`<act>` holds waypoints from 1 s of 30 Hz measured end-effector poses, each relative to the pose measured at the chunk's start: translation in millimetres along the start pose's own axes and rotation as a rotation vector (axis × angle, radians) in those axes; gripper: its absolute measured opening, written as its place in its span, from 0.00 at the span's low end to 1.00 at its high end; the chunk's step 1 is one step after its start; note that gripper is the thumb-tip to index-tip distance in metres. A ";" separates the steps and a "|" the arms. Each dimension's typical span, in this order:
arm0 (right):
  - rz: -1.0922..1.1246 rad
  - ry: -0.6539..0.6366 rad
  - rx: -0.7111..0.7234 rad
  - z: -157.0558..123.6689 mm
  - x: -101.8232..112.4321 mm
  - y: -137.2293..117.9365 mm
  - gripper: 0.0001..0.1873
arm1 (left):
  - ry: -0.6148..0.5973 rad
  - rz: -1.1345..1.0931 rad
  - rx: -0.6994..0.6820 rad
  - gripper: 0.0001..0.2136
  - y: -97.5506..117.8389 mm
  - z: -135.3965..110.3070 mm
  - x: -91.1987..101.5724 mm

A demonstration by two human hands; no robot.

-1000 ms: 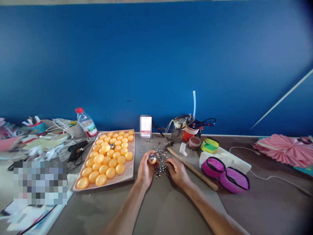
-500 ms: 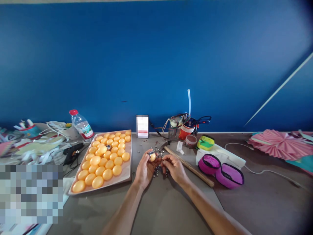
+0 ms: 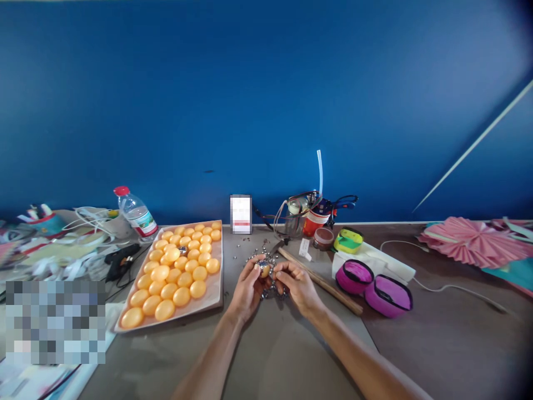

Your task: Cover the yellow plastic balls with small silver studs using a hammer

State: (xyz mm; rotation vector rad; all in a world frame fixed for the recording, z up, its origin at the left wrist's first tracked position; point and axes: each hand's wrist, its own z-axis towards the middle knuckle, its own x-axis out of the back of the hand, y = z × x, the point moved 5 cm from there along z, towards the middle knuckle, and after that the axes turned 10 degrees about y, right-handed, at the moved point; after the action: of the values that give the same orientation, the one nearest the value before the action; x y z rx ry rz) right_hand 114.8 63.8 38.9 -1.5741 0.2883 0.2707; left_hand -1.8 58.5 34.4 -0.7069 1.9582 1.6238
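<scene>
My left hand is closed around an orange ping-pong ball that has small shiny silver pieces on its upper side. Close beside it on the right, my right hand is pinched with its fingertips near the ball; whatever sits between them is too small to make out. Under and behind both hands, a heap of little silver beads or studs is scattered on the grey table. To the left stands a shallow tray with several orange balls, one of them partly covered in silver.
A hammer lies right of my hands. Behind it stand a small round jar and a red container with cables. Purple mesh pouches are further right. A phone, a water bottle and a glue gun are also there.
My left hand has turned the ball and moved it slightly right, nearer my right fingertips. Less of its bare orange side faces me. The whole view has shifted a little.
</scene>
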 end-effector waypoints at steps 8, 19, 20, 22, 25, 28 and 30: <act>-0.090 -0.009 0.077 -2.5 -4.1 -8.2 0.07 | -0.034 0.052 0.014 0.16 -4.6 -3.0 -2.9; -0.212 -0.041 0.078 -4.8 -8.3 -10.6 0.07 | -0.007 0.092 0.027 0.17 -7.0 -4.1 -3.9; -0.209 -0.049 0.079 -4.9 -8.7 -10.7 0.07 | -0.003 0.090 0.021 0.17 -7.2 -3.6 -3.5; -0.203 -0.059 0.076 -5.3 -9.2 -10.7 0.07 | 0.008 0.096 0.011 0.17 -8.2 -2.4 -1.8; -0.204 -0.057 0.050 -5.8 -8.9 -9.0 0.07 | 0.029 0.128 -0.006 0.18 -10.5 -0.4 2.4; -0.229 -0.034 0.023 -6.0 -7.4 -6.6 0.08 | 0.051 0.178 -0.037 0.19 -12.7 1.2 7.8; -0.249 -0.020 0.011 -6.1 -6.5 -5.4 0.08 | 0.066 0.199 -0.059 0.20 -14.1 2.1 11.4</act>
State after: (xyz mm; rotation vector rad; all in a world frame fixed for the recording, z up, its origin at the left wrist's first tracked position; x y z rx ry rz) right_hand 110.6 57.8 46.4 -1.5775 0.0765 0.0912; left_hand -0.7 57.5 16.2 -0.6103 2.0919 1.8020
